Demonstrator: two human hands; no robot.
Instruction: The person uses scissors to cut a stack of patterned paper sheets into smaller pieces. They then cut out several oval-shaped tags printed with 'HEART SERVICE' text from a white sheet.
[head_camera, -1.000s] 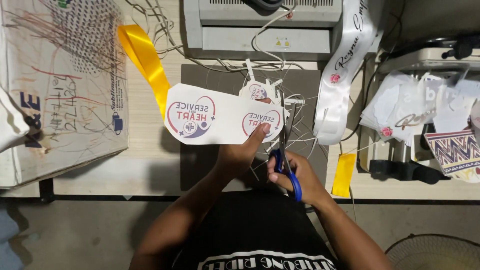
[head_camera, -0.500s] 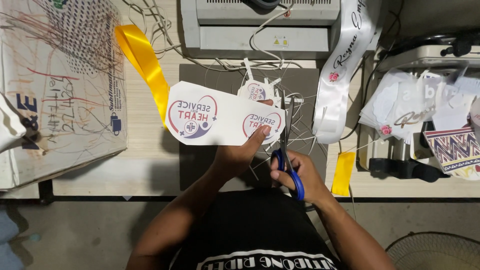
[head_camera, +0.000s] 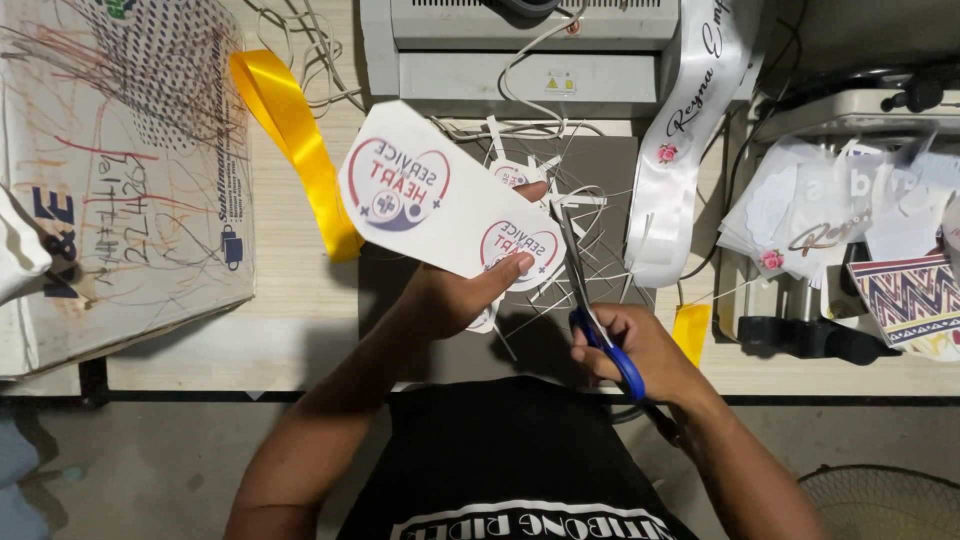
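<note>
My left hand (head_camera: 462, 292) pinches a white printed sheet (head_camera: 440, 195) with round heart-shaped emblems, lifted above the table with its left end raised. My right hand (head_camera: 640, 350) grips blue-handled scissors (head_camera: 590, 300), whose blades run up along the sheet's right edge beside the nearer emblem. Thin white paper trimmings (head_camera: 560, 200) lie scattered on the dark mat (head_camera: 390, 330) under both hands.
A yellow satin ribbon (head_camera: 290, 130) curls at the left, next to a scribbled cardboard box (head_camera: 120, 170). A grey machine (head_camera: 520, 50) stands at the back. A white lettered ribbon (head_camera: 680, 140) hangs at right, beside stacked printed cutouts (head_camera: 850, 200) and a patterned piece (head_camera: 905, 295).
The sheet has turned, its left end lifted higher and closer to me. The scissors have moved up along its right edge.
</note>
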